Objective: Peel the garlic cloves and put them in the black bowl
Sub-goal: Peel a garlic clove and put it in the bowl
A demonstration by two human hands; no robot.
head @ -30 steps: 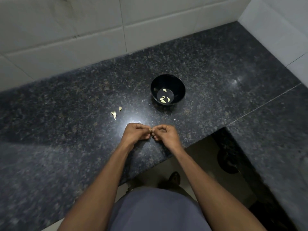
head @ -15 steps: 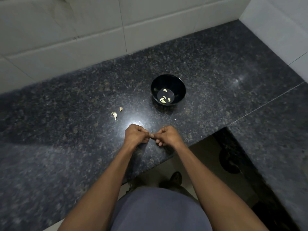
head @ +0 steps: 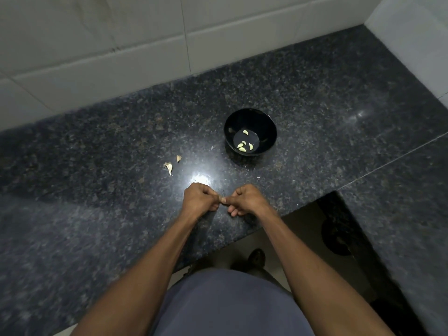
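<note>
So we've got both hands working one garlic clove (head: 221, 199) right over the front edge of the desk (head: 97, 214). Our left hand (head: 200, 199) and right hand (head: 246, 199) are curled up with the fingertips meeting in the middle, both pinching the clove between them. It's tiny and mostly hidden by the fingers, so we honestly can't tell how much skin is on it right now.

The black bowl (head: 250, 117) sits further back on the desk, a bit to the right of our hands, with a handful of peeled cloves (head: 243, 146) lying in the bottom. Two unpeeled cloves (head: 169, 167) wait off to the left, well apart from the bowl.

Tips for this bit, as we see it: one hand should just anchor the clove while the other's thumbnail catches the papery skin at the root end and pulls it along the length. Twisting the two ends against each other a little should loosen the skin first. No crushing, the ones in the bowl look whole and we'd want this one to match.

Also, we're hovering close to the desk edge with floor (head: 278, 238) below, so a slippery clove could pop out and drop. Probably smarter to work further in, nearer the bowl, which makes for a short drop-in afterwards too.
</note>
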